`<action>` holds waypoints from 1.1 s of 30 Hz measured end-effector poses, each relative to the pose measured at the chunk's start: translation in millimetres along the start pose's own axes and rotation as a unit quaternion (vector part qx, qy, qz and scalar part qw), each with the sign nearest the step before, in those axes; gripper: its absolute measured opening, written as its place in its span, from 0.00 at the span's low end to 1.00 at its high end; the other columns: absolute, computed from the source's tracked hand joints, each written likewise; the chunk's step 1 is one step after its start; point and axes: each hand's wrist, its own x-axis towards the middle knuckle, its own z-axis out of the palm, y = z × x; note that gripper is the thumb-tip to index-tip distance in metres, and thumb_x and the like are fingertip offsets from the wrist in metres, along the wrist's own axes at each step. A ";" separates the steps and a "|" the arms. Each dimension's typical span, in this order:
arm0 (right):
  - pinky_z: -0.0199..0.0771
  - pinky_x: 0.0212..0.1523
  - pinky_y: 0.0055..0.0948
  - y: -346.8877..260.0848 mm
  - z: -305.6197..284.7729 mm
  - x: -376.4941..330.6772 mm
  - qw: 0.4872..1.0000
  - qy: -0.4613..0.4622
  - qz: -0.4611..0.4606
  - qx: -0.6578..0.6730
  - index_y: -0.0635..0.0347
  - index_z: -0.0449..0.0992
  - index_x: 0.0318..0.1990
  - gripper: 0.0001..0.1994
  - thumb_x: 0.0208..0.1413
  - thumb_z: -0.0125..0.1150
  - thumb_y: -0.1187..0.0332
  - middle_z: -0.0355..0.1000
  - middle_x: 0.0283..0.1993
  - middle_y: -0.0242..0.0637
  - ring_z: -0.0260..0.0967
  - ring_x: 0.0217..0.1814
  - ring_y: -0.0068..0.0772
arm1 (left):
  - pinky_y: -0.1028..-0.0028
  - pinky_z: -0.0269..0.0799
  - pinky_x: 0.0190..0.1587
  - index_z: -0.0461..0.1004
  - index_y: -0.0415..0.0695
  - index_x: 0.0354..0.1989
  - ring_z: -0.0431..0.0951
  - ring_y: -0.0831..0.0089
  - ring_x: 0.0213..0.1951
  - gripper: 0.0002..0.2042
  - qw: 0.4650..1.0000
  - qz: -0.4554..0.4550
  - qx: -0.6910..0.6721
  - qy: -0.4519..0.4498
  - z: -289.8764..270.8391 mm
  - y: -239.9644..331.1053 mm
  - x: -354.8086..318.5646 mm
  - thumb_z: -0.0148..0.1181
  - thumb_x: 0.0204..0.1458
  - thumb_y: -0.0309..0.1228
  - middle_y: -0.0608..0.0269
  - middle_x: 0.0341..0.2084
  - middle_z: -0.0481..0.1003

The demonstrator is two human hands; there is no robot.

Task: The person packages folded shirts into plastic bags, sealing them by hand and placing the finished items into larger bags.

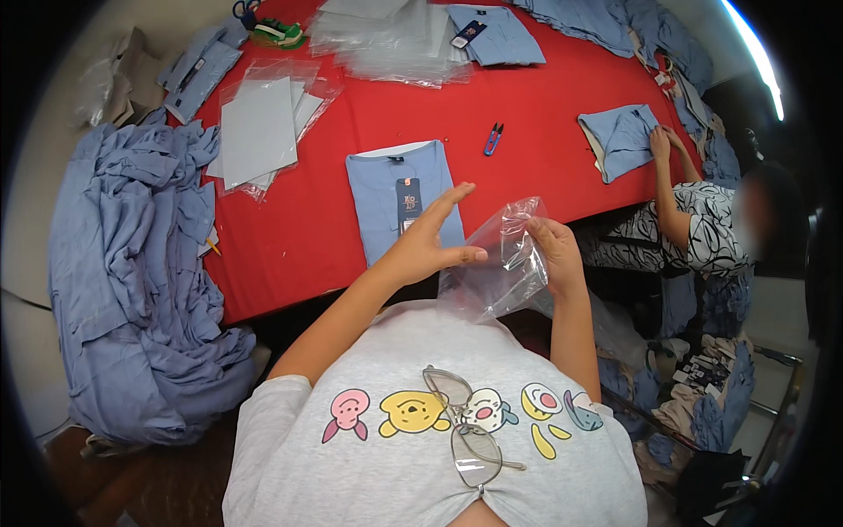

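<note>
A clear plastic bag (502, 263) hangs in front of me, pinched at its upper right by my right hand (555, 250). My left hand (436, 241) is held out beside the bag with its fingers stretched and thumb apart, and nothing shows in it. Partly behind that hand, a folded light blue shirt (370, 198) lies flat on the red table, its collar edge away from me. A dark hang tag (409, 198) rests on the shirt's front. My left hand and wrist hide the shirt's lower right part.
Clear bags with white sheets (259, 132) lie left; more bags (378, 39) are stacked at the back beside a folded tagged shirt (505, 37). Blue thread snips (493, 139) lie mid-table. Heaped blue garments (132, 263) stand left. At right, a co-worker handles a blue garment (622, 140).
</note>
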 end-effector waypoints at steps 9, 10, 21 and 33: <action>0.70 0.37 0.20 -44.0 -79.2 22.9 0.950 0.216 -0.215 -0.059 0.64 0.82 0.43 0.09 0.68 0.66 0.66 0.77 0.34 0.30 0.71 0.34 0.17 | 0.74 0.78 0.49 0.85 0.39 0.42 0.83 0.76 0.41 0.09 0.963 -0.134 -0.217 0.093 45.3 -0.2 23.6 0.69 0.62 0.33 0.64 0.33 0.85; 0.72 0.38 0.21 -44.1 -92.1 15.2 0.964 0.168 -0.196 -0.064 0.65 0.82 0.44 0.10 0.69 0.65 0.65 0.78 0.35 0.31 0.72 0.35 0.19 | 0.74 0.78 0.49 0.85 0.38 0.42 0.83 0.76 0.41 0.09 0.950 -0.108 -0.266 0.126 51.5 -2.8 21.0 0.68 0.63 0.32 0.62 0.35 0.85; 0.73 0.46 0.21 30.5 -47.7 1.9 0.968 -0.191 -0.044 -0.154 0.65 0.82 0.50 0.09 0.64 0.67 0.74 0.79 0.42 0.31 0.74 0.44 0.20 | 0.63 0.72 0.63 0.79 0.36 0.57 0.79 0.63 0.59 0.24 0.977 -0.076 0.033 0.198 60.8 -17.9 -67.4 0.72 0.59 0.40 0.51 0.54 0.81; 0.76 0.49 0.29 43.8 19.7 -25.1 0.773 -0.571 0.100 -0.257 0.66 0.83 0.43 0.07 0.58 0.68 0.80 0.82 0.43 0.35 0.76 0.47 0.25 | 0.63 0.73 0.60 0.75 0.41 0.55 0.78 0.61 0.55 0.23 0.706 -0.081 0.230 0.665 -96.3 112.8 -280.8 0.75 0.54 0.34 0.56 0.52 0.79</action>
